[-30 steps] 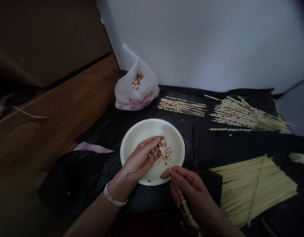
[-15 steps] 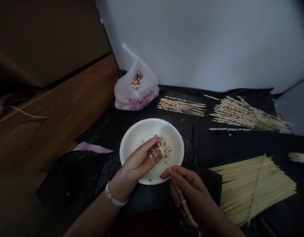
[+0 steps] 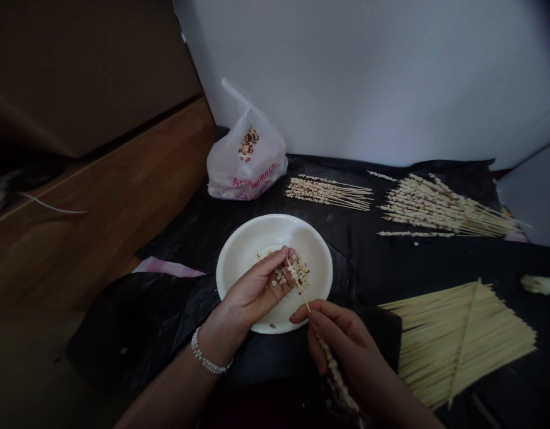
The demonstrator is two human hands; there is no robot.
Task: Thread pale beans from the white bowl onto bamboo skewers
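Observation:
Over a white bowl (image 3: 234, 250), my left hand (image 3: 263, 286) pinches the tip end of a thin skewer, with a few small pale pieces threaded just below the fingertips. Loose pale and dark red pieces (image 3: 303, 275) lie in the bowl beneath and beside its fingers. My right hand (image 3: 337, 336) is closed around the same skewer (image 3: 304, 299) lower down, at the bowl's near right edge. A string of beads-like pieces (image 3: 336, 375) runs from under my right hand toward the bottom of the view.
A white plastic bag (image 3: 248, 164) stands behind the bowl. Threaded skewers lie in a small pile (image 3: 328, 192) and a larger pile (image 3: 431, 205) at the back right. Bare sticks (image 3: 462, 339) are spread at the right on black sheeting (image 3: 359, 256).

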